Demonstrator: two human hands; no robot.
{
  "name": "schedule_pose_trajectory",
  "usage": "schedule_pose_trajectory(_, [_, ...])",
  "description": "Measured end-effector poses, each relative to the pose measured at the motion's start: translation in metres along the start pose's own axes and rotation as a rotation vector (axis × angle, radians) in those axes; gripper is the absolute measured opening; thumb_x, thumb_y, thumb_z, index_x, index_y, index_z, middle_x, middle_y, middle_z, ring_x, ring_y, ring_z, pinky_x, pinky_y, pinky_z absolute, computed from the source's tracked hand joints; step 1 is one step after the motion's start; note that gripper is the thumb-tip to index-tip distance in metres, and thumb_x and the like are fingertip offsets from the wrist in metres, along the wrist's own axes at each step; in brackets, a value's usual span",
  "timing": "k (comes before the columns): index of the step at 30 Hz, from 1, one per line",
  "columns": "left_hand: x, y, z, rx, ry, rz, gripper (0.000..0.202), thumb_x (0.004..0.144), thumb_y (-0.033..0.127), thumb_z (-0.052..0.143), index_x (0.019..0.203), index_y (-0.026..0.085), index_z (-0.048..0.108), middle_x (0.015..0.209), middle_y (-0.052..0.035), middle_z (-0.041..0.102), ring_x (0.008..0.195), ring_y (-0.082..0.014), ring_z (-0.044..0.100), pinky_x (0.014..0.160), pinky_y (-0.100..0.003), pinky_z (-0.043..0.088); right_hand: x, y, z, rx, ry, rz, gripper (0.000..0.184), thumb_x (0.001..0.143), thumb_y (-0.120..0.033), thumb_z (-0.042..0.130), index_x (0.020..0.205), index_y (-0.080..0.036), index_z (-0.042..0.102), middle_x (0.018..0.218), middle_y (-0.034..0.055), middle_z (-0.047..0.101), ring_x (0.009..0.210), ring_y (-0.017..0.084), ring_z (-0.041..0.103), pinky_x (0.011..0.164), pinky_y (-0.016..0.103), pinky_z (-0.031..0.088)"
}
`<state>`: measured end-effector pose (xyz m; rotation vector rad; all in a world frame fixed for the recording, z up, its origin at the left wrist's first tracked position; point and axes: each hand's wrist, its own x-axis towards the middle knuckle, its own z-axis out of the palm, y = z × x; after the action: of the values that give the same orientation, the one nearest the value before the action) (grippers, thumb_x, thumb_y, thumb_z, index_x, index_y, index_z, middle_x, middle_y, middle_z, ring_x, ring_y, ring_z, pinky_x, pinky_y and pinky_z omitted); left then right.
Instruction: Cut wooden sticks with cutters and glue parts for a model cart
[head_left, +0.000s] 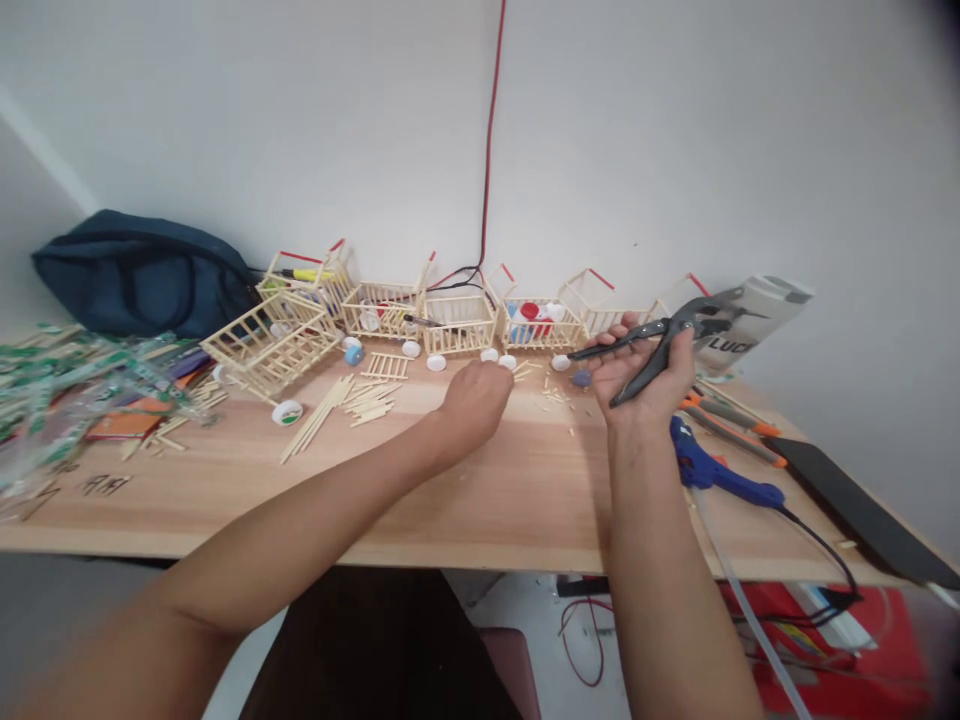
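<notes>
My right hand (643,375) is closed round the handles of dark grey pliers (660,345), whose tip points left above the table. My left hand (476,398) reaches forward with its fingers curled down onto the wooden table (480,500), beside small stick offcuts (551,395) and a white bottle cap (508,362). What its fingers pinch, if anything, is hidden. Just beyond both hands stands a row of small carts built from wooden sticks (457,322), some with red handles and cap wheels.
A blue glue gun (712,465) with its cord lies right of my right wrist, near orange-handled tools (739,415) and a black flat object (855,505). Loose sticks (352,400) lie left of centre. A dark blue bag (142,272) and plastic packets (67,375) fill the left.
</notes>
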<state>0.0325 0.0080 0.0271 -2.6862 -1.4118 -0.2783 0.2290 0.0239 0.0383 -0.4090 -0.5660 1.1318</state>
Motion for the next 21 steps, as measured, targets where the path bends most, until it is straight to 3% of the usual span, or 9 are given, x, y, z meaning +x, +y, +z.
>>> schedule_pose_trajectory(3, [-0.025, -0.024, 0.007, 0.026, 0.033, 0.008, 0.025, 0.081, 0.002, 0.040, 0.095, 0.008, 0.060, 0.090, -0.0152, 0.063, 0.095, -0.0266, 0.059, 0.079, -0.038, 0.049, -0.003, 0.006, 0.004, -0.073, -0.060, 0.036, 0.052, 0.084, -0.064, 0.041, 0.080, -0.018, 0.063, 0.070, 0.0015, 0.057, 0.062, 0.014, 0.057, 0.062, 0.031, 0.053])
schedule_pose_trajectory(6, [-0.039, -0.034, 0.018, 0.010, 0.045, 0.004, 0.023, 0.084, 0.003, 0.040, 0.096, 0.009, 0.058, 0.090, -0.0138, 0.061, 0.095, -0.0256, 0.057, 0.079, -0.037, 0.048, -0.006, 0.014, 0.008, -0.164, -0.122, 0.084, 0.056, 0.083, -0.068, 0.042, 0.080, -0.017, 0.064, 0.065, 0.0008, 0.056, 0.057, 0.014, 0.055, 0.059, 0.033, 0.053])
schedule_pose_trajectory(13, [-0.030, -0.030, 0.034, -0.069, 0.064, -0.009, 0.020, 0.091, 0.007, 0.037, 0.099, 0.012, 0.055, 0.102, -0.0101, 0.058, 0.099, -0.0209, 0.052, 0.081, -0.032, 0.045, -0.013, 0.031, 0.008, -0.382, -0.199, 0.109, 0.060, 0.079, -0.071, 0.045, 0.082, -0.015, 0.068, 0.060, 0.0007, 0.055, 0.052, 0.015, 0.054, 0.057, 0.036, 0.053])
schedule_pose_trajectory(21, [-0.028, -0.028, 0.042, -0.054, 0.058, -0.027, 0.017, 0.092, 0.011, 0.040, 0.099, 0.011, 0.056, 0.104, -0.0126, 0.055, 0.101, -0.0243, 0.050, 0.070, -0.031, 0.046, -0.021, 0.043, 0.012, -0.597, -0.228, 0.111, 0.059, 0.073, -0.073, 0.053, 0.087, -0.019, 0.069, 0.058, 0.0000, 0.054, 0.055, 0.020, 0.058, 0.054, 0.038, 0.053])
